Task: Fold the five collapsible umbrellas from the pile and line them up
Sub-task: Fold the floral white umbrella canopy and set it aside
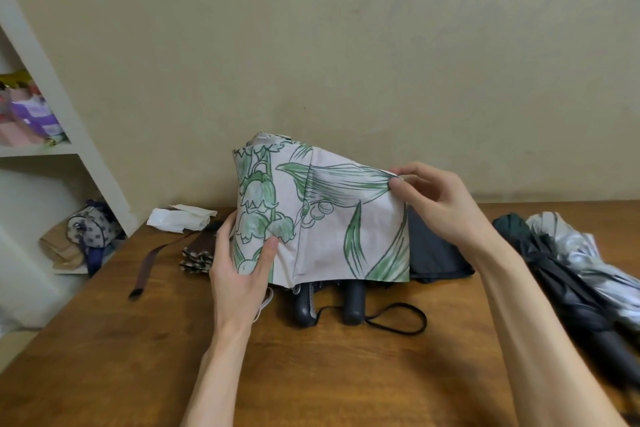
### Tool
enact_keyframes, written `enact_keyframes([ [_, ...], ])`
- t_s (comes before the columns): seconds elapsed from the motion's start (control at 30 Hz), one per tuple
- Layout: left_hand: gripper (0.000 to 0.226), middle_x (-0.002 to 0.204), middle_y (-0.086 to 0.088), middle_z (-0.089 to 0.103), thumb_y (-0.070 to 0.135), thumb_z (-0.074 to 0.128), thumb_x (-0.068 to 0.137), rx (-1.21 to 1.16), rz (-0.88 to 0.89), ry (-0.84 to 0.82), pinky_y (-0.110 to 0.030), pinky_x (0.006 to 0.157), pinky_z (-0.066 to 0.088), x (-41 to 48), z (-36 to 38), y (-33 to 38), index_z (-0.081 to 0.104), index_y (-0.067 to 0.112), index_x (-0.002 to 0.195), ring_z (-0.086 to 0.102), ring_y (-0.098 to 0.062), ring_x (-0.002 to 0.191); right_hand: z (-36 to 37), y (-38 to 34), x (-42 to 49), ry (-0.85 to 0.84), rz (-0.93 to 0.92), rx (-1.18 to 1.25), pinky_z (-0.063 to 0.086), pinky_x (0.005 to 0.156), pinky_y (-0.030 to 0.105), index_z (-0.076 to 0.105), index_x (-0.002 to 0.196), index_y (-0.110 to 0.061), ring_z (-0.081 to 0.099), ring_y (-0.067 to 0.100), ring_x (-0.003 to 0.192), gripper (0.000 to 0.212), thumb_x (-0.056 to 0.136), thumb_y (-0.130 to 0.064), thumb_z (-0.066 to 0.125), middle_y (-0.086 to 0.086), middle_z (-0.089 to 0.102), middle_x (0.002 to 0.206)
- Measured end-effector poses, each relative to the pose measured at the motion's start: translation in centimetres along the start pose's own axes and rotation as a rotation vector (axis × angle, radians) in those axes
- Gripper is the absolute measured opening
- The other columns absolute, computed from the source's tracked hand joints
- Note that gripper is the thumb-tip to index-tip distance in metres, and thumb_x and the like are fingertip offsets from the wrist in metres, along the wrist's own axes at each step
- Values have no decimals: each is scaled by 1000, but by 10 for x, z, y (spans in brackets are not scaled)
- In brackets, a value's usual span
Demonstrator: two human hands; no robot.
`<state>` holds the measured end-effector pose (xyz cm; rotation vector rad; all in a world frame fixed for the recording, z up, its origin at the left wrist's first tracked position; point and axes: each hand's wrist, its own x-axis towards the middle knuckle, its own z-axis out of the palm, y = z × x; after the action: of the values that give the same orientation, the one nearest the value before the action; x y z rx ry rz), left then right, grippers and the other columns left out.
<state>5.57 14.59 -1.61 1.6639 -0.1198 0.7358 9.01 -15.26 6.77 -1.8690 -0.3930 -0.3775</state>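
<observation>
A white umbrella with green flower print (325,218) stands upright over the middle of the wooden table (311,374). My left hand (239,270) grips its rolled body at the lower left, thumb across the cloth. My right hand (433,198) pinches a panel's tip and holds it stretched out to the right. Behind and under it lie dark folded umbrellas: two black handles (353,302) with a wrist loop, and dark cloth (436,253). A brown patterned umbrella (197,253) lies at the left. Unfolded dark and silver umbrellas (581,270) lie in a heap at the right.
A white folded cloth or sleeve (180,218) lies at the table's back left, and a brown strap (149,267) runs toward the front. White shelves (52,149) with bags stand at the left. A beige wall backs the table.
</observation>
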Motion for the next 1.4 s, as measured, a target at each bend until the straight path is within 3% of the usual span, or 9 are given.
enact_keyframes([
  [0.2,66,133,27,59,30,78,89,38,24,21,-2,93,45,-2,2,-4,52,17,149,58,17,119,9,3,1,20,-42,62,58,100,44,77,122,-10,74,22,113,25,109,-22,59,1,80,116],
  [0.3,67,132,25,59,31,78,89,52,30,20,-2,93,45,-1,2,-4,52,16,148,57,18,119,6,10,2,27,-86,36,59,89,43,79,118,-9,75,30,100,18,104,-11,68,7,80,107],
  [0.43,68,132,21,62,34,79,88,52,24,19,-5,95,47,-2,3,-5,52,17,149,59,14,120,-1,12,-1,-19,-95,-22,47,71,33,82,109,-23,58,13,73,25,100,-2,72,6,73,82],
  [0.53,70,131,25,60,35,79,87,62,27,2,-4,93,48,-3,5,-6,52,17,149,59,16,118,-4,10,-1,-38,-97,-65,47,71,30,81,107,-19,58,16,74,24,99,1,70,16,73,94],
  [0.77,71,130,33,57,34,79,87,50,44,-2,-3,94,46,-4,5,-6,51,16,150,57,18,118,-13,13,3,-9,-50,-443,53,68,29,75,93,-29,65,9,69,7,97,-34,77,-7,74,83],
  [0.9,71,127,40,57,34,80,87,57,52,-14,-4,96,46,-4,5,-6,52,15,149,57,17,119,-19,18,0,-75,40,-523,53,73,31,76,95,-29,67,2,75,3,98,-28,76,-13,73,84],
  [1.0,71,129,31,57,33,79,86,65,59,-25,-3,95,46,-4,6,-4,52,12,149,56,21,117,-23,20,0,-73,75,-458,60,78,36,74,93,-23,74,13,82,8,97,-28,78,-7,76,87],
  [1.17,71,131,21,61,32,79,88,51,47,-20,-4,95,47,-4,7,-4,52,14,150,58,16,120,-18,8,-4,14,18,-20,53,74,18,72,92,-2,69,5,76,17,97,-17,77,-1,75,83],
  [1.4,72,133,28,59,35,79,87,26,30,1,-3,95,46,-4,8,-3,51,15,150,58,14,123,-5,8,0,162,46,191,57,76,20,75,101,-11,71,5,78,15,91,-1,80,-1,74,83],
])
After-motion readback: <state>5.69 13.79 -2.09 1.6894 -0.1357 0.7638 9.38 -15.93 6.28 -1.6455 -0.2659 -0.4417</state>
